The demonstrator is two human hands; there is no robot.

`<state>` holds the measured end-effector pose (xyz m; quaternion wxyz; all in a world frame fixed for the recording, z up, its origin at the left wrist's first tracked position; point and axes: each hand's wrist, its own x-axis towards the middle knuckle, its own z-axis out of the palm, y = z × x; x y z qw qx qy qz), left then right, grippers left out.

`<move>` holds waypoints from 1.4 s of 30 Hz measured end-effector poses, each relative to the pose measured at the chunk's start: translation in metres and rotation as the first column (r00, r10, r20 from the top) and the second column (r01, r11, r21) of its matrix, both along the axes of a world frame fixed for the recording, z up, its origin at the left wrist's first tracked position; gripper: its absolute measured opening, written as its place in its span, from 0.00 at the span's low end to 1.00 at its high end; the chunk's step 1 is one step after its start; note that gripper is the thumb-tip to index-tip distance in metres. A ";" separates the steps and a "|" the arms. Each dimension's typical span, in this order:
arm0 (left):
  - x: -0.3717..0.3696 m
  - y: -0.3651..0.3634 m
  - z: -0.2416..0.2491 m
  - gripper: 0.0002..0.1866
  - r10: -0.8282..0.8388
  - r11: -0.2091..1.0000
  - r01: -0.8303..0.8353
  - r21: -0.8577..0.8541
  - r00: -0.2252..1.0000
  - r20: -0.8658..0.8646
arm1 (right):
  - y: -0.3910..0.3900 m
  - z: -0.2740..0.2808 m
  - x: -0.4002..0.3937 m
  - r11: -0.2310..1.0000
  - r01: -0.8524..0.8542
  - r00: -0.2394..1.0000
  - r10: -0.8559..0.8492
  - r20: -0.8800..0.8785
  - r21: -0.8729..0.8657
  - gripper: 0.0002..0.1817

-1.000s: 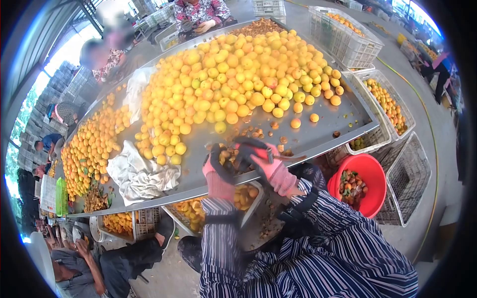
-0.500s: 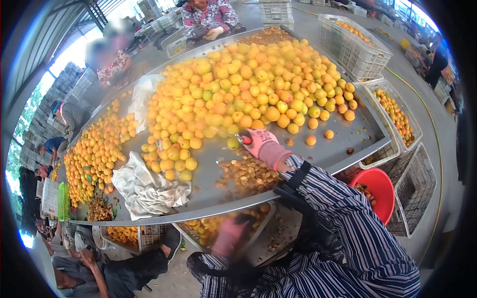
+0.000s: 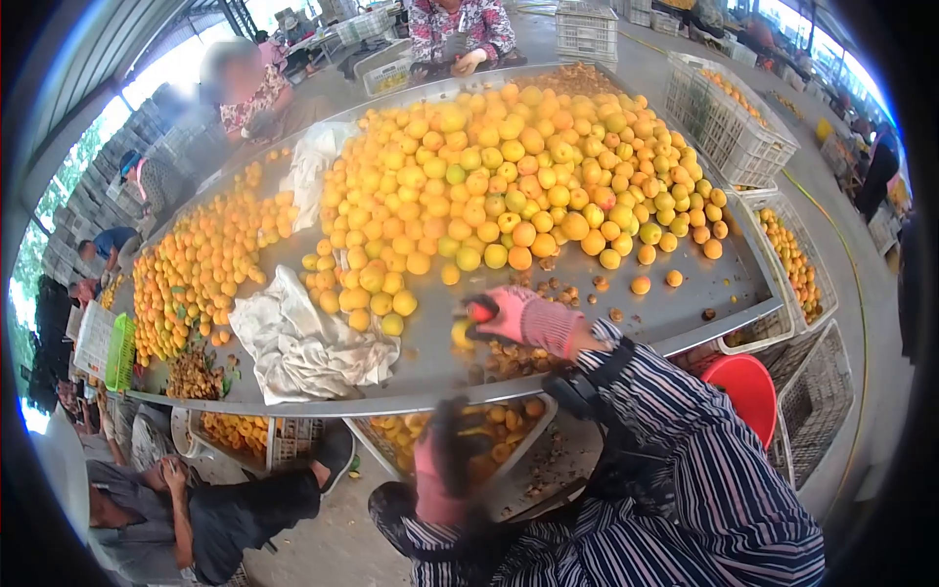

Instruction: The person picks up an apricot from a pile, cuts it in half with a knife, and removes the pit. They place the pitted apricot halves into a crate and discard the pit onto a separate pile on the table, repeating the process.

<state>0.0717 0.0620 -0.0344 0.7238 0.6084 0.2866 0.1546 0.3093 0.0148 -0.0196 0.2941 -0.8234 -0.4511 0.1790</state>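
Note:
My right hand [image 3: 528, 321], in a pink glove, is closed on a small red-handled tool [image 3: 480, 311] above the front of the metal table. A yellow apricot [image 3: 461, 336] shows blurred right at its fingertips. Under the hand lies a pile of brown pits and scraps [image 3: 514, 360]. My left hand [image 3: 445, 465], gloved in pink with dark fingers, is raised over a crate of apricot pieces [image 3: 504, 426] below the table edge. Its fingers look apart, though motion blurs them. Beyond both hands spreads a big heap of whole apricots [image 3: 509, 176].
The metal table [image 3: 430, 338] carries a crumpled white cloth [image 3: 303, 342] and a second apricot heap [image 3: 201, 264]. A red basin [image 3: 740, 391] and plastic crates [image 3: 817, 391] stand at the right. Another person [image 3: 460, 39] works across the table; a seated person [image 3: 166, 499] is at lower left.
My right hand has drawn back toward the table's near edge with the red-handled tool. My left hand has lifted slightly, its fingers now pointing up. The view has shifted a little.

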 end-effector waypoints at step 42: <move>-0.059 -0.084 -0.005 0.24 0.299 0.936 -0.236 -0.260 0.924 0.239 | -0.174 0.021 -0.142 0.944 0.312 0.931 -0.280 0.234 -0.110 0.21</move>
